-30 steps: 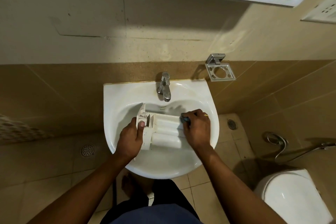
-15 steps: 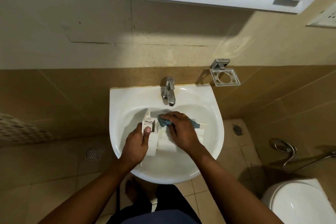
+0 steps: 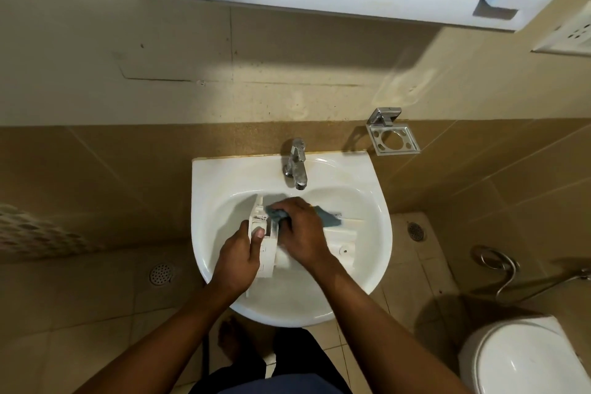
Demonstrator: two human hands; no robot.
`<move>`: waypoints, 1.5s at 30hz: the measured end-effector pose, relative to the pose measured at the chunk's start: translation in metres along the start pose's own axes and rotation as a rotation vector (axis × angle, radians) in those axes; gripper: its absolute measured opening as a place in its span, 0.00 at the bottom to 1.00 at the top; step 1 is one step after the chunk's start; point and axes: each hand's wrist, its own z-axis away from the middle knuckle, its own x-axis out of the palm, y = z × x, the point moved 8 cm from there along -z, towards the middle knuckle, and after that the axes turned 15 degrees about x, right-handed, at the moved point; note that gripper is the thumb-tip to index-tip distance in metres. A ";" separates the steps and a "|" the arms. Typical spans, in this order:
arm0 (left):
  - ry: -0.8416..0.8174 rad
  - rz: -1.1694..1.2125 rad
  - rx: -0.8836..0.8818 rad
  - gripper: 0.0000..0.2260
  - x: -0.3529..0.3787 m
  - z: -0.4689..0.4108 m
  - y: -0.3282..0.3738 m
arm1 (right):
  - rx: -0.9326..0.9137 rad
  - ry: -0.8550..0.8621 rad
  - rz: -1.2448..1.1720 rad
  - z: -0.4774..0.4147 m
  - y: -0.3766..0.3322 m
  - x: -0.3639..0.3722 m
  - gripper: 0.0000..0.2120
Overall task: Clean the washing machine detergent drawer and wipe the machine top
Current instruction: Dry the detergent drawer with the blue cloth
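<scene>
We see the white plastic detergent drawer (image 3: 343, 241) lying crosswise in the white sink (image 3: 224, 176), its front panel at the left end clasped by our left grip (image 3: 238, 261), while the crumpled blue-grey cloth (image 3: 326, 216) lies bunched on its far compartments, clutched in our right grip (image 3: 303, 233)

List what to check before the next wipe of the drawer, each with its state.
1. Drawer steadied: left hand grips its front end. Ok.
2. Cloth held: right hand bunches it against the drawer. Ok.
3. Drawer lies inside the sink. Ok.
4. Tap off: no stream visible. Ok.
5. Compartments clean: mostly hidden under the right hand. Cannot tell.
</scene>
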 end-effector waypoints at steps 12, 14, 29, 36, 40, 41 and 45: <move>0.057 -0.018 -0.060 0.21 -0.001 0.007 0.001 | -0.124 -0.023 0.139 0.019 0.035 -0.033 0.21; 0.054 -0.015 -0.062 0.20 -0.001 0.007 0.001 | -0.099 0.016 0.157 0.023 0.053 -0.054 0.22; 0.032 -0.026 -0.094 0.21 0.004 -0.004 -0.007 | 0.357 0.356 0.057 0.001 0.086 -0.131 0.11; 0.033 -0.017 -0.120 0.24 0.001 -0.005 -0.016 | 0.754 0.265 -1.136 0.021 0.123 -0.093 0.14; 0.009 -0.009 -0.083 0.22 0.007 -0.005 -0.012 | 0.635 0.197 -1.027 0.008 0.119 -0.105 0.13; 0.009 -0.011 -0.082 0.22 0.008 -0.005 -0.011 | 0.569 0.222 -0.819 0.006 0.116 -0.111 0.14; 0.019 -0.015 -0.079 0.21 0.008 -0.007 -0.009 | 0.191 0.179 0.052 0.008 0.082 -0.107 0.15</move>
